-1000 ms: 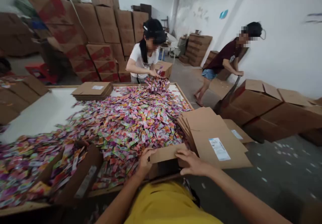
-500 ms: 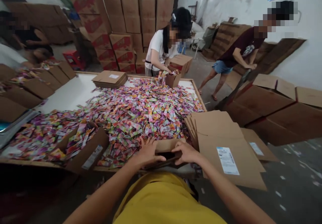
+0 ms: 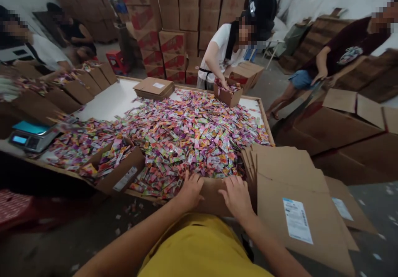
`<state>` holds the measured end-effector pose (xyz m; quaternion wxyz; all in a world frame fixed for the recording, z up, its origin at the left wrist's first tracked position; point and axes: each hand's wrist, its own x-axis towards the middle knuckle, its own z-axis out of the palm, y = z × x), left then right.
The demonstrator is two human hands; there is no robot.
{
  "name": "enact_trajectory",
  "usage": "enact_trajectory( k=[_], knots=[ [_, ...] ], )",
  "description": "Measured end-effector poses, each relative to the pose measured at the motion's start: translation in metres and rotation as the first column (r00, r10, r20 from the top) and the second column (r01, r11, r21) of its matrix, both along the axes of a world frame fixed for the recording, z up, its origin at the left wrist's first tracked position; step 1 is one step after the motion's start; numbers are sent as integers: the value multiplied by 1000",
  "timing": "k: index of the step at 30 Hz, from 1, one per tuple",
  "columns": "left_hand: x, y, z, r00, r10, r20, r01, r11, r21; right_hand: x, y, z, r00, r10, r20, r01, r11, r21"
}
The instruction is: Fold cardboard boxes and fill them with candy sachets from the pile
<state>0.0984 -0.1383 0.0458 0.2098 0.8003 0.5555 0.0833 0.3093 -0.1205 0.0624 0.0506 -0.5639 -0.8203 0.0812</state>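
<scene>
At the table's near edge, a small cardboard box (image 3: 213, 198) stands close against my body, a plain brown panel facing me. My left hand (image 3: 189, 192) grips its left side, fingers over the far edge and thumb on the panel. On the right side my right hand (image 3: 238, 196) holds the same box in a similar way. The box's inside is hidden from me. Just beyond both hands spreads a big heap of small colourful packets (image 3: 199, 132). Left of my hands, an open carton (image 3: 124, 173) filled with such packets leans on the table edge.
Flattened cartons with labels (image 3: 282, 177) are stacked at my right. A digital scale (image 3: 34, 138) sits at left near filled cartons (image 3: 74, 90). Across the table, a co-worker (image 3: 220, 49) reaches into a carton (image 3: 228, 96). Another person (image 3: 348, 53) stands by large boxes at right.
The box between my hands has turned: its dark opening showed before, now a flat panel does. My view has swung left. The co-worker's hand has gone down into the carton opposite.
</scene>
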Motion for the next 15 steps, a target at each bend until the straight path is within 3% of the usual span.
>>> enact_trajectory(
  k=[3,7,12,15],
  knots=[
    [7,-10,-13,999,-35,-8,35,998,60,-4,-4,-23,985,157,72,-155,987,-40],
    [13,-18,-21,991,-123,-57,127,988,87,-4,-11,-57,962,169,216,-174,985,5],
    [17,-14,-23,971,-236,-23,237,964,124,-12,-11,-60,967,163,196,-165,986,-9],
    [24,0,-21,950,-308,-54,313,937,155,-5,10,-55,993,115,1,-114,990,-84]
  ],
)
